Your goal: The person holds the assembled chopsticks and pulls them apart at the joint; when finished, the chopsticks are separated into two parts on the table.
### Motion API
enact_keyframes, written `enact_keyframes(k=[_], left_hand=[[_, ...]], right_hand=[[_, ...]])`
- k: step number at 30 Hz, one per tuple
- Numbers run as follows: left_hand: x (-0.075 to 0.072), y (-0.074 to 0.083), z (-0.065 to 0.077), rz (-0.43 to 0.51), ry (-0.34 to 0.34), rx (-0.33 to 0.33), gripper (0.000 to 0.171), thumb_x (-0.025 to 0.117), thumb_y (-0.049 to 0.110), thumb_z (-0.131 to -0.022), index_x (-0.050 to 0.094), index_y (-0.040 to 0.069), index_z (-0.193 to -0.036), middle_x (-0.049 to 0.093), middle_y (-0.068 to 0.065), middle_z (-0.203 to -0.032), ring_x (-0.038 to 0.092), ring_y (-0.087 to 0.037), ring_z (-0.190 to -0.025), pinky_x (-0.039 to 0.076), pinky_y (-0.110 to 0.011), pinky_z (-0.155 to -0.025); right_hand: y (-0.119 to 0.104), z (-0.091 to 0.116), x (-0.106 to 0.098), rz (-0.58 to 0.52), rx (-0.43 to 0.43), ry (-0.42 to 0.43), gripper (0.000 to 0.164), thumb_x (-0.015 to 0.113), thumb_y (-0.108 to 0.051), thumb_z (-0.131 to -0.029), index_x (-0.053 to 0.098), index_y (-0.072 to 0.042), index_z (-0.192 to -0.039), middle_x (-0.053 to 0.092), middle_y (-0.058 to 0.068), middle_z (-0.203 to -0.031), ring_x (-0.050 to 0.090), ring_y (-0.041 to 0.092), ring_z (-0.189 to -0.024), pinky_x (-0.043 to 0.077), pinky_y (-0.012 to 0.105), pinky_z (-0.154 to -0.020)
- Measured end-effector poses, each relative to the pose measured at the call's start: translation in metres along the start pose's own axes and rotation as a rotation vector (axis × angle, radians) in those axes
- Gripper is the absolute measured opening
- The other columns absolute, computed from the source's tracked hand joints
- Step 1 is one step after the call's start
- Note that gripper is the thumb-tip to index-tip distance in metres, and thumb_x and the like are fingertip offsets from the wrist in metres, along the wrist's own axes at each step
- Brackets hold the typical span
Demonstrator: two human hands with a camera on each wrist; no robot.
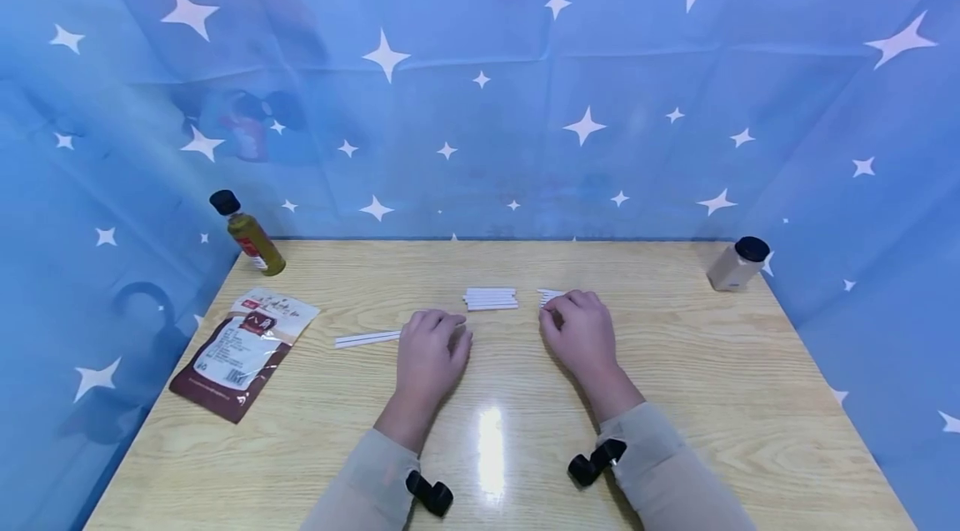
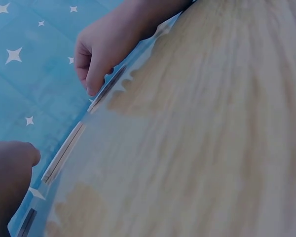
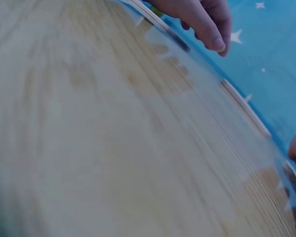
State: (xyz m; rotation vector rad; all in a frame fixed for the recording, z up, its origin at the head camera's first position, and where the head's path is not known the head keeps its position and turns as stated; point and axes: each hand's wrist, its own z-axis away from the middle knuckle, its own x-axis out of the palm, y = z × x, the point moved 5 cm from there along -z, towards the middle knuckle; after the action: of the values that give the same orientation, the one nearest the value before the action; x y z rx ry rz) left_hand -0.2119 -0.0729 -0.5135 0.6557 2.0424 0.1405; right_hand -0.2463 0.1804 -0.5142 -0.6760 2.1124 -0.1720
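My left hand point(image 1: 431, 353) is beside a few thin white sticks point(image 1: 367, 338), partly covering their right end. In the right wrist view the left hand point(image 3: 202, 22) hangs above those sticks with its fingers loosely bent, and nothing shows between them. My right hand point(image 1: 585, 333) is over another group of white sticks point(image 1: 549, 295) and hides most of it. In the left wrist view the right hand's point(image 2: 101, 54) thumb points down near the sticks; whether it pinches one is hidden. Between the hands lies a neat row of several white sticks point(image 1: 491, 298).
A brown and white packet point(image 1: 243, 354) lies on the left of the wooden table point(image 1: 517, 398). Behind it stands a black-capped bottle point(image 1: 257, 243). At the back right is a jar point(image 1: 737, 266) with a black lid. A blue star-patterned curtain point(image 1: 480, 139) encloses the table.
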Motion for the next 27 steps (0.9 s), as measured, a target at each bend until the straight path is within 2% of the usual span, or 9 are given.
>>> enact_keyframes(k=[4,8,12,18,24,27], left_hand=[[-0.002,-0.002,0.002,-0.015,-0.015,-0.001,0.021,0.082,0.025,-0.093,0.081,0.012,-0.109,0.075,-0.005,-0.106,0.066,-0.029,-0.104,0.055,-0.047,-0.088],[-0.004,-0.006,0.005,-0.025,-0.019,-0.012,0.021,0.081,0.026,-0.093,0.081,0.013,-0.110,0.074,-0.004,-0.106,0.065,-0.028,-0.104,0.054,-0.046,-0.091],[-0.008,-0.011,0.008,-0.031,0.010,-0.006,0.020,0.082,0.026,-0.092,0.081,0.013,-0.108,0.074,-0.004,-0.104,0.065,-0.028,-0.103,0.055,-0.047,-0.091],[-0.016,-0.024,0.015,-0.022,0.047,0.013,0.017,0.084,0.022,-0.091,0.081,0.011,-0.104,0.075,-0.005,-0.100,0.066,-0.029,-0.098,0.055,-0.047,-0.089],[-0.028,-0.041,0.022,-0.023,0.042,-0.006,0.017,0.085,0.020,-0.091,0.081,0.011,-0.104,0.075,-0.005,-0.100,0.067,-0.030,-0.099,0.055,-0.048,-0.090],[-0.034,-0.050,0.025,-0.018,0.025,-0.026,0.015,0.083,0.018,-0.092,0.081,0.011,-0.105,0.074,-0.005,-0.102,0.066,-0.030,-0.100,0.054,-0.048,-0.091]], right_hand=[[-0.007,0.000,0.005,-0.006,-0.004,-0.011,0.010,0.076,-0.016,-0.093,0.080,-0.009,-0.087,0.074,0.009,-0.087,0.063,0.034,-0.079,0.053,0.050,-0.075],[-0.018,-0.002,0.013,-0.005,-0.017,-0.009,0.010,0.074,-0.015,-0.093,0.080,-0.010,-0.086,0.073,0.007,-0.085,0.062,0.032,-0.078,0.053,0.048,-0.072],[-0.034,-0.003,0.024,-0.021,-0.067,-0.014,0.011,0.074,-0.016,-0.093,0.080,-0.010,-0.086,0.072,0.004,-0.083,0.062,0.029,-0.077,0.053,0.046,-0.072],[-0.059,-0.008,0.036,-0.046,-0.102,-0.033,0.008,0.075,-0.015,-0.093,0.080,-0.010,-0.089,0.072,0.003,-0.084,0.063,0.027,-0.079,0.055,0.045,-0.080],[-0.079,-0.007,0.045,-0.058,-0.122,-0.065,0.008,0.074,-0.017,-0.093,0.079,-0.012,-0.089,0.070,0.001,-0.083,0.060,0.025,-0.075,0.052,0.041,-0.071],[-0.090,-0.006,0.051,-0.075,-0.147,-0.079,0.007,0.075,-0.018,-0.093,0.079,-0.013,-0.089,0.071,0.001,-0.085,0.061,0.025,-0.077,0.053,0.041,-0.072]])
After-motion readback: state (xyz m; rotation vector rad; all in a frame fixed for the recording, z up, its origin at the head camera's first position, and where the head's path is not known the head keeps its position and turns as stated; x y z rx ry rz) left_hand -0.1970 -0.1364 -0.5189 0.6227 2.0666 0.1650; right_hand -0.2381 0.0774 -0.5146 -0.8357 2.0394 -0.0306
